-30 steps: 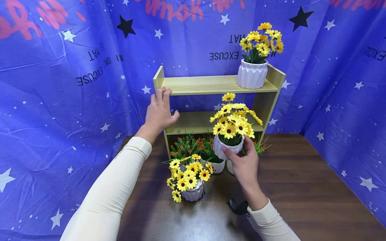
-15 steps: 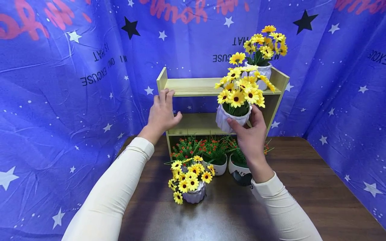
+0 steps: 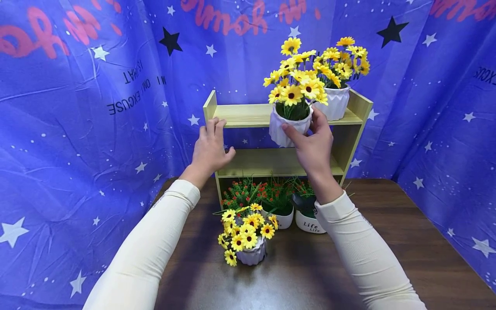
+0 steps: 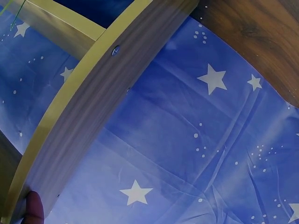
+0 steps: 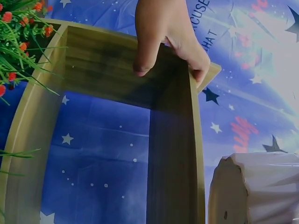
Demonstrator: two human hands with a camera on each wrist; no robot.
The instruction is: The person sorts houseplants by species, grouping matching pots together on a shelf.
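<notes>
My right hand [image 3: 315,148] grips a white ribbed pot [image 3: 289,127] of yellow flowers, thumb on its front, before the top board of the wooden shelf [image 3: 244,113]. In the right wrist view this pot [image 5: 268,189] shows at the lower right, beside the board. My left hand [image 3: 211,148] rests its fingertips on the top board's left front edge, thumb spread; the left wrist view shows one finger [image 4: 34,207] at the side panel [image 4: 88,109]. Another flower pot [image 3: 336,103] stands at the top board's right end, just behind the held one.
A third yellow flower pot [image 3: 252,253] stands on the brown table [image 3: 372,241] in front of the shelf. Red-flowered plants in white pots [image 3: 310,223] stand at the shelf's bottom. A blue star-printed curtain [image 3: 97,142] hangs behind and at both sides.
My right hand has raised the held flower pot from in front of the lower shelf to the top board's height, lately also shifting left. My left hand has stayed on the shelf's left end.
</notes>
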